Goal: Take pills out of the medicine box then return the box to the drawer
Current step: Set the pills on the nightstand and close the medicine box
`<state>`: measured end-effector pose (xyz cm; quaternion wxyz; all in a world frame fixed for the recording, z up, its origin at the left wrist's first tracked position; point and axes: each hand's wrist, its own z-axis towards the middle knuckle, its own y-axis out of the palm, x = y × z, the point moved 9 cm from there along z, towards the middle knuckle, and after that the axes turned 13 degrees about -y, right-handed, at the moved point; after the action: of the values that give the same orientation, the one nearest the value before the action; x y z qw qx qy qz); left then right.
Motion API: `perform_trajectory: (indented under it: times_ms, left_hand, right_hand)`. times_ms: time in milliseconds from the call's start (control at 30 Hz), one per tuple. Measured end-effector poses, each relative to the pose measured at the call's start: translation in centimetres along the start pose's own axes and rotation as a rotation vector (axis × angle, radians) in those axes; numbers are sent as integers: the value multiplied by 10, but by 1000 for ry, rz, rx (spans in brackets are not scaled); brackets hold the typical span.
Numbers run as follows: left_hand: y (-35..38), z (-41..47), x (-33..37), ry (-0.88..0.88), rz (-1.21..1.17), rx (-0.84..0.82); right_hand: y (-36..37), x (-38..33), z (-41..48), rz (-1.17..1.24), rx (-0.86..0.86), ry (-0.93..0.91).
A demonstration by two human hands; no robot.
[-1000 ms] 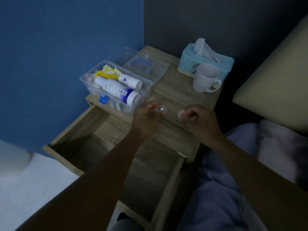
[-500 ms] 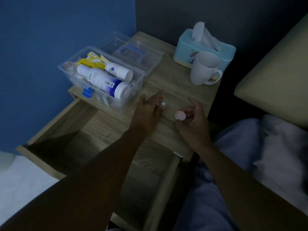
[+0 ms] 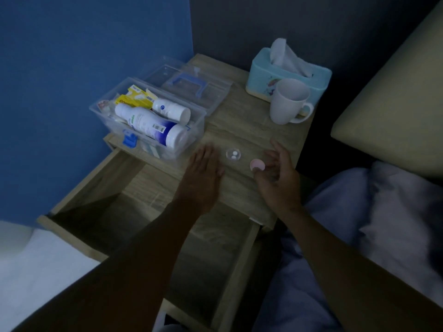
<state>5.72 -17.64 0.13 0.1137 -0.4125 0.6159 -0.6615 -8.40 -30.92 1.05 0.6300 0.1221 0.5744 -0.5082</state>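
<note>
Right hand fingers spread, thumb tip touching a pink cap. Left hand flat, fingers together, empty. Between them, small clear cup with two white pills. Behind, open medicine box (bottles, packets inside) on nightstand; drawer open below; mug, tissue box well apart.

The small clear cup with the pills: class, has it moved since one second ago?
Yes. It was held up in the left hand; now the cup stands on the nightstand, apart from that hand, in front of the mug.
</note>
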Motion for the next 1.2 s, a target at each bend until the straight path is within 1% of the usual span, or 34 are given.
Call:
perform_trajectory:
  times_ms: [100, 167, 367, 433, 567, 667, 733, 800, 967, 1100, 1200]
  left_hand:
    - [0, -21, -8, -65, 100, 29]
    - [-1, -27, -6, -73, 143, 35]
    - [-2, -27, -2, -80, 284, -5]
    - [-1, -27, 0, -83, 320, -27]
    - [0, -25, -1, -103, 325, -40]
    - [2, -25, -2, -112, 356, -30]
    - [2, -24, -3, -115, 350, -32]
    - [3, -24, -4, -117, 337, -32]
    - [3, -23, -4, -127, 302, -31]
    - [3, -23, -4, -121, 318, -29]
    - [2, -23, -4, -115, 319, -15]
  right_hand:
    - [-2, 5, 1, -1, 19, 45]
    - [-9, 2, 3, -60, 36, 15]
    - [-36, -40, 56, -294, 49, -327]
    - [-41, -51, 86, -438, 11, -410]
    - [-40, -41, 146, -763, -180, -326]
    - [-33, -19, 174, -896, -340, -181]
    - [-30, -9, 181, -898, -380, -114]
    - [-27, -6, 183, -872, -366, -103]
    - [-30, -18, 180, -805, -280, -203]
    - [-30, -30, 181, -764, -303, -205]
    - [-27, -45, 179, -639, -307, -224]
